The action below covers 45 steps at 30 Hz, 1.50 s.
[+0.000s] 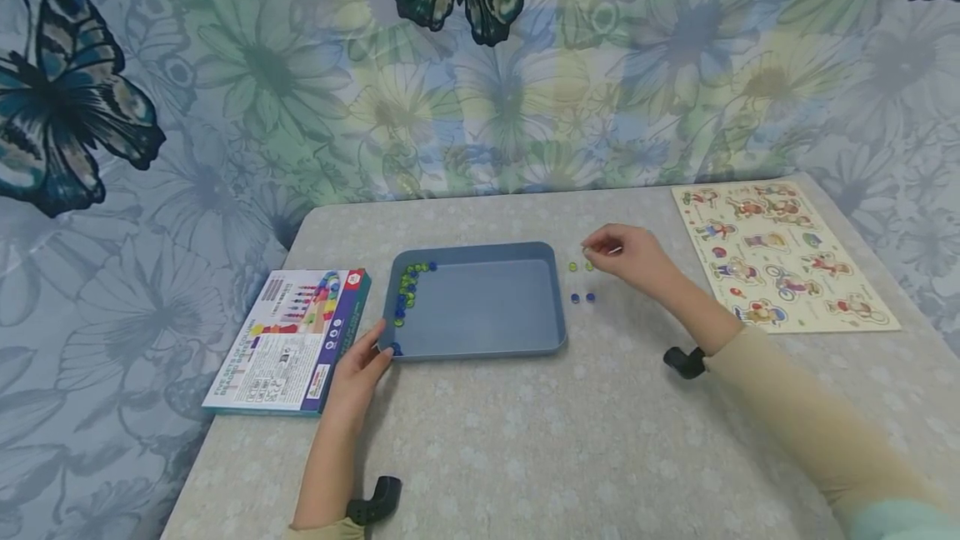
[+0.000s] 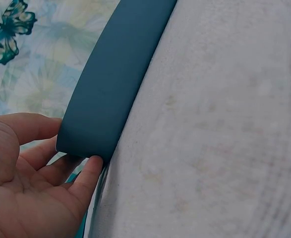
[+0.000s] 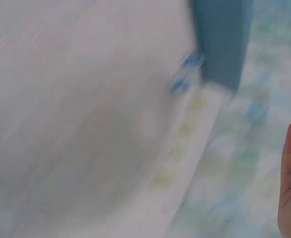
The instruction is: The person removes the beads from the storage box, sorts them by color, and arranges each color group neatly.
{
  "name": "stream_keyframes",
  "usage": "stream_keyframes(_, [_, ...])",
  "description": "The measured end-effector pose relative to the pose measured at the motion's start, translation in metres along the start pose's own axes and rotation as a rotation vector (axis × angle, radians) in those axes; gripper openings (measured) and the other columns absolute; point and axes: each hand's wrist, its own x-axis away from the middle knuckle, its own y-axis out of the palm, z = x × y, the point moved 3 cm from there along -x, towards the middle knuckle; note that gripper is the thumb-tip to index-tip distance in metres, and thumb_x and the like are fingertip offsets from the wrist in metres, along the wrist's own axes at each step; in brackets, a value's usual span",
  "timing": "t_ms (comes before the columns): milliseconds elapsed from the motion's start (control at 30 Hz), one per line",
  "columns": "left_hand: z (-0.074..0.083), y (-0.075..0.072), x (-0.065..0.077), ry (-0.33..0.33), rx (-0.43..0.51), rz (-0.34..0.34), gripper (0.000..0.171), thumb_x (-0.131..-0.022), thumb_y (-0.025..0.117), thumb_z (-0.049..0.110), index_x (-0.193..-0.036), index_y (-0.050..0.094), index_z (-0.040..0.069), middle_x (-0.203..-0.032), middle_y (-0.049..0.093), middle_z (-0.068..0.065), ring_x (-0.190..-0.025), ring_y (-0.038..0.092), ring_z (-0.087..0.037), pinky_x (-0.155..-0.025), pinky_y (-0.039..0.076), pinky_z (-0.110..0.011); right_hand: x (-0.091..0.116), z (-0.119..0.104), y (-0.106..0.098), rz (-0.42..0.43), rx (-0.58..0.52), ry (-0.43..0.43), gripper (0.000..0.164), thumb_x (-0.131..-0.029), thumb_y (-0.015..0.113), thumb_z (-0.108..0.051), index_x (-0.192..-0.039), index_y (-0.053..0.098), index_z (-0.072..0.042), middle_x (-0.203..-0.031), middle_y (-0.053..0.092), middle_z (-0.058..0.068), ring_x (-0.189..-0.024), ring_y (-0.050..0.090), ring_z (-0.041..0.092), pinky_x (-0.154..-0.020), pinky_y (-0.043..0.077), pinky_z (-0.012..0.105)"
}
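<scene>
A blue-grey tray (image 1: 487,302) lies on the table with green and blue beads (image 1: 408,282) along its left side. My left hand (image 1: 357,373) grips its near left corner; in the left wrist view its fingers lie against the outer wall (image 2: 100,94). Right of the tray are loose green beads (image 1: 573,267) and two blue beads (image 1: 590,297). Over the green ones is my right hand (image 1: 628,257), thumb and index finger bent close together. Whether a bead sits between them is too small to tell. Several green beads (image 3: 176,153) form a blurred row in the right wrist view.
Left of the tray lies a printed box (image 1: 285,340), close to my left hand. A cream board with cartoon figures (image 1: 780,257) is at the far right. Behind the table (image 1: 525,440) hangs a flower-and-butterfly cloth (image 1: 510,107).
</scene>
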Motion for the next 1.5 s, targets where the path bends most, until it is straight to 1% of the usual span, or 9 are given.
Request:
stream_keyframes(100, [0.0, -0.001, 0.0, -0.007, -0.009, 0.009, 0.049, -0.097, 0.051, 0.021, -0.144, 0.037, 0.023, -0.152, 0.026, 0.001, -0.139, 0.022, -0.023, -0.111, 0.023, -0.043, 0.006, 0.032, -0.02, 0.016, 0.072, 0.089, 0.023, -0.09, 0.061, -0.026, -0.105, 0.066, -0.009, -0.094, 0.064, 0.007, -0.086, 0.059, 0.021, -0.069, 0.051, 0.034])
stream_keyframes(200, [0.0, -0.002, 0.0, -0.007, -0.015, 0.017, 0.049, -0.097, 0.05, 0.021, -0.144, 0.037, 0.023, -0.152, 0.026, 0.0, -0.139, 0.022, -0.024, -0.111, 0.023, -0.043, 0.01, 0.057, -0.031, -0.002, 0.132, 0.157, 0.023, -0.091, 0.061, -0.026, -0.104, 0.065, -0.008, -0.094, 0.063, 0.008, -0.085, 0.057, 0.022, -0.067, 0.048, 0.034])
stream_keyframes(333, [-0.001, -0.002, 0.001, 0.012, -0.009, 0.008, 0.049, -0.097, 0.05, 0.019, -0.144, 0.037, 0.019, -0.152, 0.025, -0.002, -0.139, 0.022, -0.026, -0.111, 0.024, -0.043, 0.012, 0.079, -0.035, -0.048, 0.197, 0.211, 0.02, -0.089, 0.062, -0.022, -0.1, 0.066, -0.006, -0.089, 0.062, 0.009, -0.08, 0.054, 0.022, -0.064, 0.046, 0.031])
stream_keyframes(500, [-0.002, -0.001, 0.001, 0.024, -0.007, 0.006, 0.05, -0.097, 0.051, 0.02, -0.144, 0.037, 0.019, -0.152, 0.025, -0.002, -0.139, 0.022, -0.026, -0.11, 0.025, -0.041, 0.013, 0.095, -0.033, -0.088, 0.229, 0.238, 0.016, -0.088, 0.063, -0.018, -0.098, 0.066, -0.006, -0.087, 0.062, 0.008, -0.078, 0.054, 0.021, -0.064, 0.046, 0.031])
stream_keyframes(633, [-0.001, -0.001, 0.001, 0.031, -0.006, 0.005, 0.05, -0.097, 0.051, 0.021, -0.144, 0.037, 0.019, -0.152, 0.024, -0.003, -0.139, 0.022, -0.026, -0.11, 0.026, -0.042, 0.013, 0.1, -0.032, -0.087, 0.249, 0.223, 0.015, -0.088, 0.063, -0.018, -0.097, 0.066, -0.006, -0.086, 0.062, 0.007, -0.076, 0.054, 0.021, -0.064, 0.045, 0.033])
stream_keyframes(867, [0.0, -0.001, 0.002, 0.032, -0.017, 0.001, 0.05, -0.097, 0.05, 0.021, -0.144, 0.036, 0.019, -0.152, 0.024, -0.002, -0.139, 0.022, -0.026, -0.11, 0.025, -0.043, 0.009, 0.1, -0.029, -0.073, 0.263, 0.206, 0.014, -0.087, 0.063, -0.016, -0.095, 0.065, -0.004, -0.087, 0.062, 0.009, -0.078, 0.055, 0.023, -0.068, 0.044, 0.035])
stream_keyframes(1100, [-0.002, 0.0, 0.003, 0.023, -0.021, 0.005, 0.05, -0.097, 0.05, 0.021, -0.145, 0.036, 0.019, -0.153, 0.023, -0.002, -0.139, 0.021, -0.027, -0.11, 0.025, -0.043, 0.007, 0.1, -0.025, -0.075, 0.295, 0.189, 0.01, -0.087, 0.064, -0.014, -0.092, 0.064, -0.006, -0.085, 0.062, 0.008, -0.078, 0.054, 0.022, -0.068, 0.044, 0.035])
stream_keyframes(1333, [-0.002, 0.0, 0.003, 0.032, -0.02, 0.005, 0.05, -0.097, 0.05, 0.021, -0.145, 0.036, 0.019, -0.153, 0.023, -0.003, -0.139, 0.021, -0.027, -0.11, 0.025, -0.043, 0.007, 0.097, -0.027, -0.077, 0.307, 0.169, 0.01, -0.087, 0.063, -0.011, -0.095, 0.063, -0.004, -0.088, 0.062, 0.01, -0.081, 0.055, 0.024, -0.071, 0.044, 0.039])
stream_keyframes(1500, [-0.002, 0.0, 0.002, 0.039, -0.013, 0.003, 0.05, -0.097, 0.051, 0.021, -0.145, 0.036, 0.019, -0.153, 0.023, -0.003, -0.139, 0.021, -0.027, -0.11, 0.025, -0.043, 0.008, 0.097, -0.027, -0.077, 0.304, 0.18, 0.02, -0.086, 0.065, -0.011, -0.104, 0.062, -0.003, -0.09, 0.061, 0.011, -0.081, 0.054, 0.024, -0.07, 0.044, 0.038])
